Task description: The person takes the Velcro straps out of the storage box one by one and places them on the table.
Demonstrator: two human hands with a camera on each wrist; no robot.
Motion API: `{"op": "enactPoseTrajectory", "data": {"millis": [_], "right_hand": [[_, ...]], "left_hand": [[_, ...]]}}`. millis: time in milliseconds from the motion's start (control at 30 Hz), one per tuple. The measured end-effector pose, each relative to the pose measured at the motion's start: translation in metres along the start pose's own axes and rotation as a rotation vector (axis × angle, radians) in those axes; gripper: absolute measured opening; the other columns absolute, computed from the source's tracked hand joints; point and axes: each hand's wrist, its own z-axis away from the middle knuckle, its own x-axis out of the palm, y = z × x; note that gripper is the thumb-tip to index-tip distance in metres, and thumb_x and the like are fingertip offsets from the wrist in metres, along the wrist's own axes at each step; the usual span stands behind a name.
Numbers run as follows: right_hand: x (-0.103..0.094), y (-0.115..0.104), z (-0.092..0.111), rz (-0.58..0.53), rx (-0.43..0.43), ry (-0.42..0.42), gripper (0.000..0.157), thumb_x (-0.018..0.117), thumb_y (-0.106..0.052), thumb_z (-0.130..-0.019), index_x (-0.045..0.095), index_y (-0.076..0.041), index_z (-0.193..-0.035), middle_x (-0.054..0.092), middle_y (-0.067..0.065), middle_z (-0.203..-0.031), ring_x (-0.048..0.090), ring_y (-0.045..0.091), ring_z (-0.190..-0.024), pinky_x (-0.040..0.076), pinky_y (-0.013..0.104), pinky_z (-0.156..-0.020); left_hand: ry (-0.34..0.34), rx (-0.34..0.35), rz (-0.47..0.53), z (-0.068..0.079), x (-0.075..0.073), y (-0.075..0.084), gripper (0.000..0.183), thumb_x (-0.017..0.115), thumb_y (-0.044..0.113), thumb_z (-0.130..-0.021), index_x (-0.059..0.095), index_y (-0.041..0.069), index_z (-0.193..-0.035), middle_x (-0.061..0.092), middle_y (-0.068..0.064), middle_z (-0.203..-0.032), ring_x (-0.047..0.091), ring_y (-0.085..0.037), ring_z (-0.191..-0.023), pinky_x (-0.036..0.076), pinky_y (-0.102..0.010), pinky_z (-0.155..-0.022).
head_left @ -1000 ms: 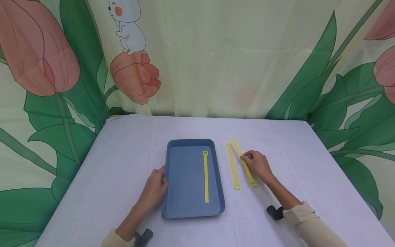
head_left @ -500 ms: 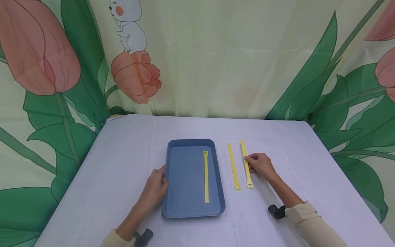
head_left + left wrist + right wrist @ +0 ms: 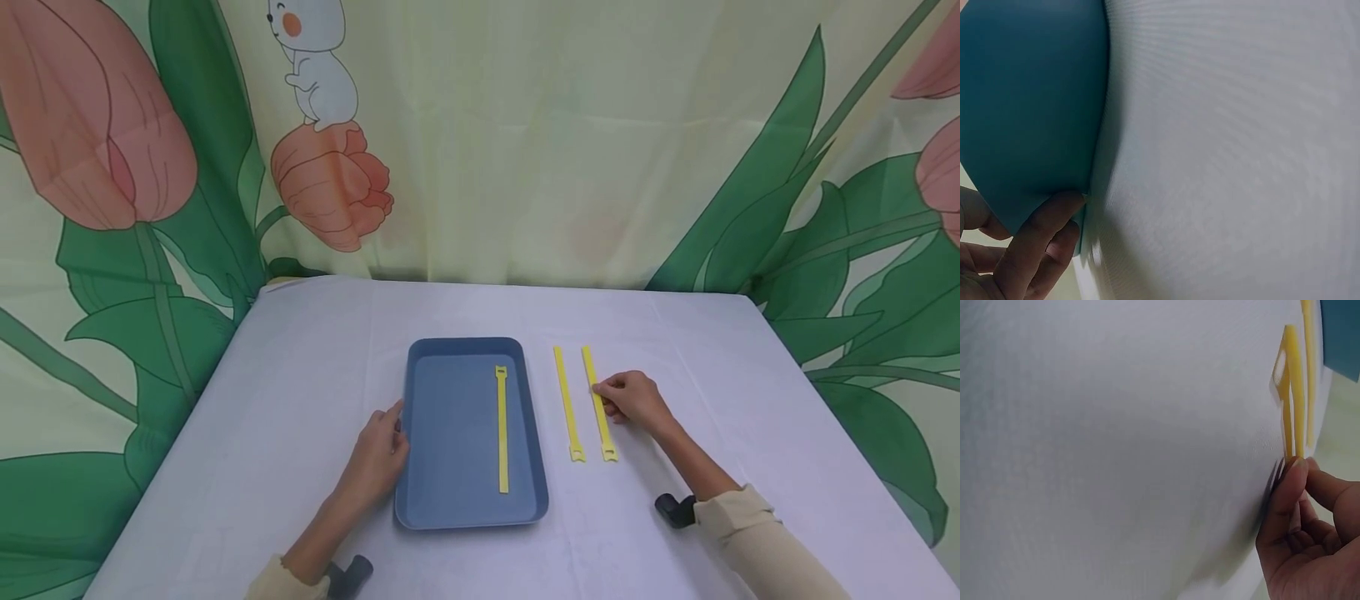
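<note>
In the head view three yellow straps with slotted heads, like cable ties, are seen. One strap [image 3: 502,433] lies lengthwise inside the blue tray [image 3: 450,433], toward its right side. Another strap [image 3: 566,400] is on the cloth just right of the tray. Farther right, my right hand [image 3: 633,400] pinches a third strap [image 3: 605,433] near its middle, its slotted head toward me. The right wrist view has thumb and fingertips together on this strap [image 3: 1297,394]. At the tray's left side, my left hand [image 3: 375,458] holds the edge; its fingers [image 3: 1041,237] curl against the outer wall [image 3: 1035,125].
A white cloth [image 3: 300,367] covers the table. Behind it hangs a curtain [image 3: 525,150] printed with tulips and a white animal. Black wrist cameras, the left camera [image 3: 351,577] and the right camera [image 3: 675,510], stick out beside the forearms near the cloth.
The strap in my right hand has swung from slanted to nearly parallel with its neighbour, and its far end has moved right. My left hand and the tray stay put.
</note>
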Motion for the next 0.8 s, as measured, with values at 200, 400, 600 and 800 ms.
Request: {"op": "enactPoseTrajectory", "data": {"millis": [200,400,600,800], "right_hand": [[-0.0006,0.002,-0.0003,0.012,-0.015,0.002,0.028,0.063,-0.019,-0.09,0.063,0.007,-0.103,0.059,0.011,-0.071,0.054,0.013,-0.055,0.046,0.018,-0.046],[-0.0001,0.0018,0.0001,0.0,-0.014,0.018,0.027,0.063,-0.019,-0.09,0.062,0.006,-0.101,0.059,0.011,-0.071,0.055,0.015,-0.054,0.046,0.019,-0.046],[-0.0005,0.0015,0.0007,-0.013,0.005,0.019,0.026,0.063,-0.018,-0.09,0.062,0.005,-0.1,0.059,0.012,-0.07,0.056,0.016,-0.053,0.048,0.02,-0.046],[0.0006,0.001,0.001,-0.026,0.0,0.027,0.025,0.062,-0.017,-0.09,0.062,0.006,-0.1,0.059,0.012,-0.069,0.057,0.017,-0.054,0.047,0.018,-0.045]], "left_hand": [[-0.002,0.002,0.003,0.0005,0.0012,-0.0003,0.05,0.054,-0.003,-0.087,0.041,-0.011,-0.134,0.051,-0.011,-0.093,0.052,-0.017,-0.078,0.05,-0.031,-0.069],[-0.001,0.007,0.001,0.0003,0.0001,0.0019,0.05,0.054,-0.003,-0.087,0.041,-0.011,-0.135,0.051,-0.011,-0.093,0.052,-0.017,-0.078,0.05,-0.031,-0.069],[0.002,0.011,-0.003,-0.0001,0.0009,0.0017,0.05,0.054,-0.002,-0.087,0.041,-0.01,-0.135,0.052,-0.011,-0.094,0.053,-0.018,-0.079,0.051,-0.031,-0.07],[0.001,0.007,0.003,-0.0005,0.0005,0.0006,0.05,0.054,-0.002,-0.087,0.041,-0.01,-0.135,0.051,-0.011,-0.094,0.054,-0.019,-0.08,0.051,-0.032,-0.071]]}}
